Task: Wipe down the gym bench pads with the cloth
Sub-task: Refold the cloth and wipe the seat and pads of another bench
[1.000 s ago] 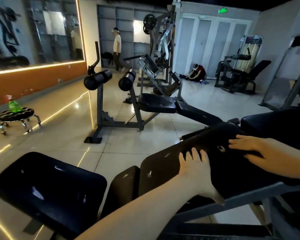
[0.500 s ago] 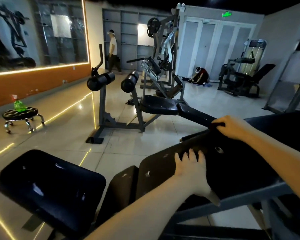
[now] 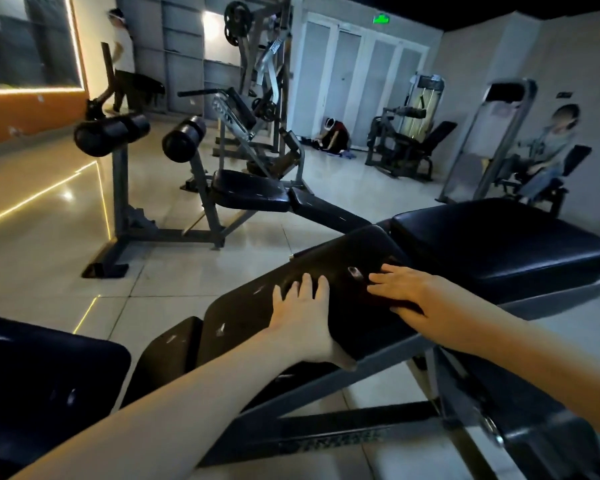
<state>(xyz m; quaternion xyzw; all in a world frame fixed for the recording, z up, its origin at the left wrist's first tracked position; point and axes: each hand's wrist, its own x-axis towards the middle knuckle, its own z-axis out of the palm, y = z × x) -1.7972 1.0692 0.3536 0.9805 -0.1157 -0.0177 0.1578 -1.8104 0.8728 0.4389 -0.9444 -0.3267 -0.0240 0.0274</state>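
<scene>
On the sloping back pad [image 3: 257, 306] just in front of me, both hands lie flat; my left hand [image 3: 302, 313] is spread wide, fingers straight and pressing on the vinyl, with the thumb hanging over the near edge as a brace; my right hand [image 3: 406, 292] lies further up the slope, fingers straight and close together, palm down, beside a small metal-ringed hole [image 3: 353, 271] in the cover. The cloth [image 3: 374, 301] is hard to pick out in this light; a darker, faintly reddish patch under the right palm and fingers looks like it, pressed flat to the pad rather than bunched in a fist, though I cannot be sure of its edges.

I judge the step in hand to be the wipe of this back pad, the right hand working and the left steadying; scuffs and pale marks show on the lower stretch near the left hand, so that part looks not yet done. The seat pad [image 3: 499, 244] sits just beyond the top end, touching or nearly so, and seems untouched.

The next move calls for even downward pressure with the palm kept flat so the cloth slides along instead of slipping out; the stroke should run the length of the pad, and the left hand will need to lift clear of its path.
</scene>
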